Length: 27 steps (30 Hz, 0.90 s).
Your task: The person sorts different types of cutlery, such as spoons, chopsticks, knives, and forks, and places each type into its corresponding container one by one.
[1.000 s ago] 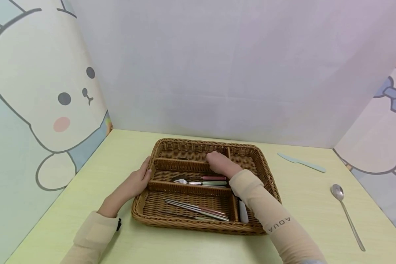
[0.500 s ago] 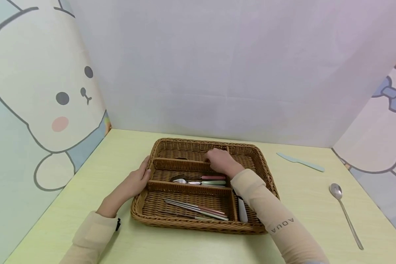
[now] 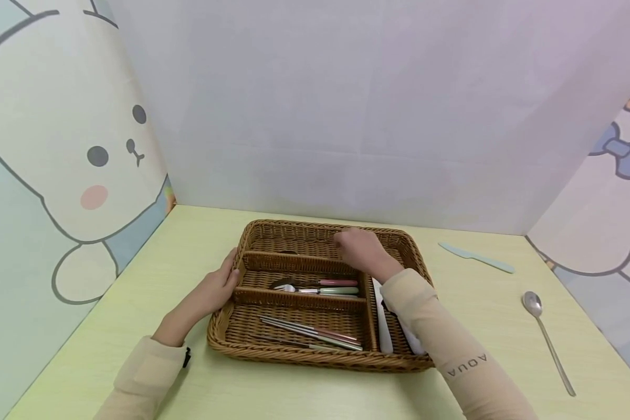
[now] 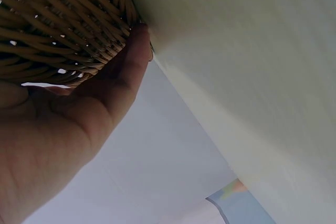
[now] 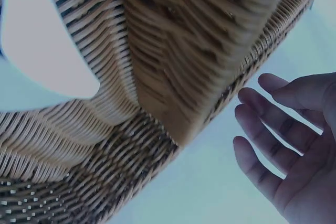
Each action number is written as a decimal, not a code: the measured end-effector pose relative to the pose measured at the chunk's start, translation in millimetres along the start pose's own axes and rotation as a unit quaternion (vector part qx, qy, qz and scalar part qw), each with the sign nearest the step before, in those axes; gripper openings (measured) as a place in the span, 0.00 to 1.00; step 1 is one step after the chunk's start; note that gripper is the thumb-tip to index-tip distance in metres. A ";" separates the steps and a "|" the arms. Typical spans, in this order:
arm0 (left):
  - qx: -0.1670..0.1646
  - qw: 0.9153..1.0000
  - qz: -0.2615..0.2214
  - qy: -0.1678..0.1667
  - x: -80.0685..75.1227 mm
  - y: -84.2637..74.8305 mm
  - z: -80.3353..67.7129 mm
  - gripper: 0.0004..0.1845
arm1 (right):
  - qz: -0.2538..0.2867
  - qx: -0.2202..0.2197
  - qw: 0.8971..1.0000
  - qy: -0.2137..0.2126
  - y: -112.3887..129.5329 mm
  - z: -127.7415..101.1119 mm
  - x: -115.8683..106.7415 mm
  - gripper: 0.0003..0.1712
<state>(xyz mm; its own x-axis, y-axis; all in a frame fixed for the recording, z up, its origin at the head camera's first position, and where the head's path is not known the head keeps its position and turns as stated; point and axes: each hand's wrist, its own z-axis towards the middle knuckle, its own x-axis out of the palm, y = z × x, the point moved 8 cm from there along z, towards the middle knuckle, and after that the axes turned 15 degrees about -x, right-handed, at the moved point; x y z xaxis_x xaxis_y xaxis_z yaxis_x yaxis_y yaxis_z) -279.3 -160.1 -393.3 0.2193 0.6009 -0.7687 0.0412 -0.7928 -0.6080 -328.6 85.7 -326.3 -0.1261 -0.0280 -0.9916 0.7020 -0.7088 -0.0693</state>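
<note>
So a wicker cutlery basket (image 3: pixel 320 294) is being kept in the middle of the pale green table (image 3: pixel 136 280), and its left rim is being touched by the left hand (image 3: pixel 210 291), fingers (image 4: pixel 137 51) laid fairly straight against the weave, not really curled round anything. The right hand (image 3: pixel 364 252) is being held over the back of the basket near the upright divider, and in the right wrist view its fingers (image 5: pixel 262 145) are being shown spread and relaxed, nothing being gripped. Inside the basket, a spoon and fork with pink and green handles (image 3: pixel 320 287) are being kept in the middle compartment, some chopsticks (image 3: pixel 312 335) are lying at a slant in the front compartment, and something white (image 3: pixel 383 321) is being partly covered by the right sleeve in the long right-hand compartment, can't tell what it is exactly. Off to the right on the table, well apart from the basket, a pale blue knife (image 3: pixel 475 258) and a metal spoon (image 3: pixel 546 338) are being left lying flat
</note>
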 end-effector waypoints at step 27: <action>0.002 1.000 -0.001 0.002 -0.6 -1.6 -2.3 0.31 | 0.019 0.083 0.996 -0.039 -63.7 -95.0 -35.5 0.14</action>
<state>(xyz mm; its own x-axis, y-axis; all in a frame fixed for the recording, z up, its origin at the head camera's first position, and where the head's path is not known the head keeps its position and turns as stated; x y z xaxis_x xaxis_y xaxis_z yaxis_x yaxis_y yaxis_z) -277.2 -159.4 -391.5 0.2225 0.6017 -0.7671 0.0382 -0.7916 -0.6099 -302.3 198.8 -297.0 -0.1600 -0.1070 -0.9813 0.5827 -0.8127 -0.0064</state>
